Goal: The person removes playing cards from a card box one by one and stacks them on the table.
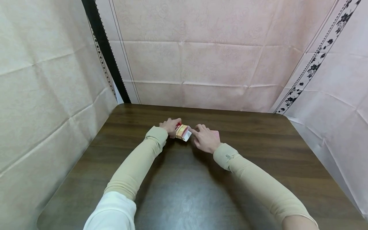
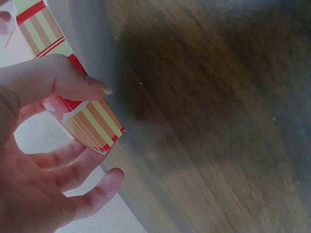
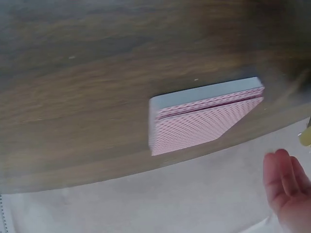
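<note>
Striped box (image 1: 182, 131), red-trimmed, cream and tan

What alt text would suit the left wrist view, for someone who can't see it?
A person's left hand holds a striped box in red, tan and pale yellow. A brown wood-grain tabletop fills much of the picture.

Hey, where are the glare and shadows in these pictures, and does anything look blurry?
Head view: pale glare on the table near the bottom, dark shadows beside both sleeves; left wrist view: a broad, soft-edged shadow beside the striped box; right wrist view: wood grain looks soft, the pink-patterned deck crisper.
</note>
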The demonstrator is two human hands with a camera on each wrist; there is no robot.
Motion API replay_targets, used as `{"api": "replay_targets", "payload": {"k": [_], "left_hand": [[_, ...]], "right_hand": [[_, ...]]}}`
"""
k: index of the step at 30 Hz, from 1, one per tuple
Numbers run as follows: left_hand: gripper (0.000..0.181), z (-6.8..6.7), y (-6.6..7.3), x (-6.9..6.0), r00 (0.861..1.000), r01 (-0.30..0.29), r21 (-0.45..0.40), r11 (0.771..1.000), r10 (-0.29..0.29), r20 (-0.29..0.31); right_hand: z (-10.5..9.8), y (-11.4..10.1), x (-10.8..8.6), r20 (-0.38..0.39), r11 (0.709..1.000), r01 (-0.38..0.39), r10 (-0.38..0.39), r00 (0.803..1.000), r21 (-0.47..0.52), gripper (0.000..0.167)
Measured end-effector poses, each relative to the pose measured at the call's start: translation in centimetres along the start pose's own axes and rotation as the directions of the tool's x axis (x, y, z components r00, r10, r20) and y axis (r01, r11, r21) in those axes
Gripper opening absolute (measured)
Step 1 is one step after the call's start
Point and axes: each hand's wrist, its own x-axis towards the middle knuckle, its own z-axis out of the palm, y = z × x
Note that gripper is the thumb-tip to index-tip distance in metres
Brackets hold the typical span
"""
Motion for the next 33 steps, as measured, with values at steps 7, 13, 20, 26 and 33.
{"api": "replay_targets", "payload": {"k": [7,13,20,26,33], "left_hand": [[0.065,0.0,0.6,0.1,1.0,-0.018,0.049,0.999,0.02,-0.024],[0.062,0.3,1.0,0.4,0.999,-0.034,0.07,0.997,0.034,-0.001],[0.061,0.6,1.2,0.7,0.999,-0.037,0.08,0.996,0.037,0.006],[0.062,0.7,1.3,0.7,0.999,-0.044,0.084,0.995,0.045,0.0],[0.064,0.4,1.7,0.4,0.999,-0.044,0.077,0.996,0.044,0.01]], "right_hand": [[0.7,-0.6,0.5,0.1,0.999,0.01,-0.005,0.995,-0.051,0.052],[1.3,-1.0,1.0,0.197,0.998,-0.014,0.027,0.98,-0.069,0.049],[1.9,-1.3,1.4,0.242,0.997,-0.05,0.064,0.968,-0.062,0.049],[2.1,-1.1,1.6,0.255,0.995,-0.058,0.079,0.964,-0.086,0.05],[1.4,-1.1,1.4,0.265,0.996,-0.062,0.075,0.961,-0.058,0.048]]}}
